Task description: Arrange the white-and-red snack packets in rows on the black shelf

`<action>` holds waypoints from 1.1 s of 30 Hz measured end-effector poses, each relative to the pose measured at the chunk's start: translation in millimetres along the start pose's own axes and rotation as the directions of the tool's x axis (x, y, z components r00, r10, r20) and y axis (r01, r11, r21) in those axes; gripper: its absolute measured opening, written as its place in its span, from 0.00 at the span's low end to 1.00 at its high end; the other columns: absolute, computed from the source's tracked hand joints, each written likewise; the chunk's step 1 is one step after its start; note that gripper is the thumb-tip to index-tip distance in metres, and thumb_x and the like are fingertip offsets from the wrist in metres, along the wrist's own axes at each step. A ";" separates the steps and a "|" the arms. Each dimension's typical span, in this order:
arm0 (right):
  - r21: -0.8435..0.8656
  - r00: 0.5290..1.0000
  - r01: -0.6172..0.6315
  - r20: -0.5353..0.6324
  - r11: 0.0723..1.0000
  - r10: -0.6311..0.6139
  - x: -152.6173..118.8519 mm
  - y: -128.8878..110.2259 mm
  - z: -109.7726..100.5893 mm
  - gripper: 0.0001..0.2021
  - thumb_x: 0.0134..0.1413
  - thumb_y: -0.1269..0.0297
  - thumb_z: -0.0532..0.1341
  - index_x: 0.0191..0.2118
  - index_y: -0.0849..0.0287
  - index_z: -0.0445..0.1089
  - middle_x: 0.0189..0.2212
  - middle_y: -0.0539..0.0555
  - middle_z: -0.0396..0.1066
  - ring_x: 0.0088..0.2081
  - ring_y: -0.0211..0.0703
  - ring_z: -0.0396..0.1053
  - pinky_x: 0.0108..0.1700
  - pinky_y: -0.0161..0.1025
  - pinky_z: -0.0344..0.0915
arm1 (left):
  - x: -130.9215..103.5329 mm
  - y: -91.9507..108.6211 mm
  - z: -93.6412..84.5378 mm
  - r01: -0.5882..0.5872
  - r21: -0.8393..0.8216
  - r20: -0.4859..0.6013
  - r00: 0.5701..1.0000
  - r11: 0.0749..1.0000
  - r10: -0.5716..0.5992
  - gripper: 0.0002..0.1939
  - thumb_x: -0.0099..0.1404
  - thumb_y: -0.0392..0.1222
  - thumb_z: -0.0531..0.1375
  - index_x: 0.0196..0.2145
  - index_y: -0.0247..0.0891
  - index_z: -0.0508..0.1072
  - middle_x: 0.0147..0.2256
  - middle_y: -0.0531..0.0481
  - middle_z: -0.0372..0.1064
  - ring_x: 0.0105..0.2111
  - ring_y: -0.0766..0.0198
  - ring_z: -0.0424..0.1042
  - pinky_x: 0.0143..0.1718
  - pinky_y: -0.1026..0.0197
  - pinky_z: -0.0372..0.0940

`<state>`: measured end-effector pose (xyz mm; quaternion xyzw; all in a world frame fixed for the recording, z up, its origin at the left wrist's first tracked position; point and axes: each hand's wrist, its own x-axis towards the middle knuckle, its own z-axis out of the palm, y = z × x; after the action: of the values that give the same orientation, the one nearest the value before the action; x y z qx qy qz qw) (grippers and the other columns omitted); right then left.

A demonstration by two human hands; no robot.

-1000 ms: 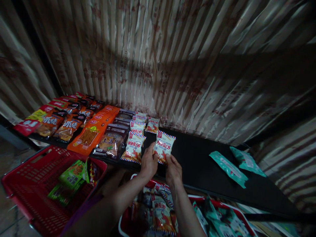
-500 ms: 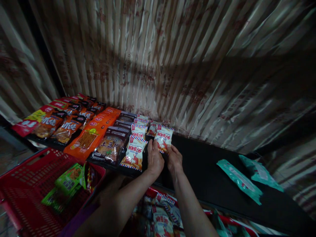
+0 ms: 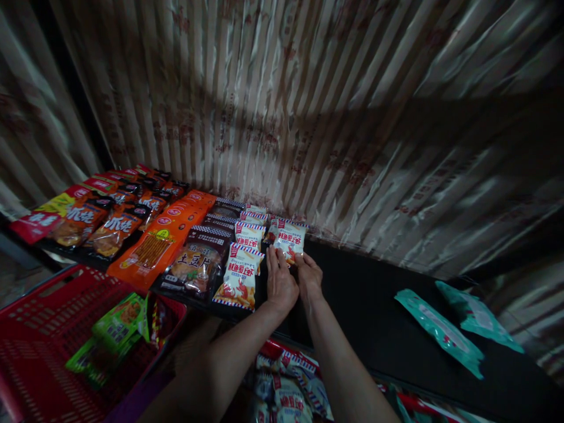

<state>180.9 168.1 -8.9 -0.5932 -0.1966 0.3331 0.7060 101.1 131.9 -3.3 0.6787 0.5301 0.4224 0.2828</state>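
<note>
A white snack bag (image 3: 291,236) with red lettering and striped edges lies at the front of a short row on the black shelf, partly over another bag behind it. My left hand (image 3: 282,286) has its outstretched fingers on the bag's lower left edge. At the lower right corner, my right hand (image 3: 309,276) grips the same bag, its fingertips partly hidden. Just left of my hands is a column of matching white bags (image 3: 240,276), overlapping from front to back. Below my forearms, more of these bags (image 3: 291,399) fill a red container, partly covered by my arms.
Brown potato-slice packs (image 3: 194,261), long orange packs (image 3: 150,249) and orange-black bags (image 3: 112,229) line the shelf's left. Two teal packs (image 3: 440,329) lie on the black shelf (image 3: 356,294) at right. A red basket (image 3: 35,329) holds green packs. A pleated curtain (image 3: 264,117) hangs behind.
Both hands have moved the white snack bag slightly back and left, and it now lies lower against the bag behind. The camera view has shifted a little.
</note>
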 end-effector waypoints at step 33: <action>-0.516 0.965 0.259 0.116 0.816 -0.233 19.6 16.5 7.6 0.12 0.39 0.57 0.63 0.33 0.53 0.76 0.30 0.52 0.76 0.37 0.45 0.71 0.40 0.39 0.64 | 23.0 -17.8 6.4 0.150 -0.002 -0.020 0.988 0.989 -0.150 0.29 0.62 0.30 0.45 0.61 0.25 0.49 0.64 0.30 0.34 0.64 0.50 0.33 0.62 0.46 0.45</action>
<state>185.6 188.5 -25.6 -0.7255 -0.3721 0.1861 0.5483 100.0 159.3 -14.9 0.6326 0.5824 0.4066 0.3086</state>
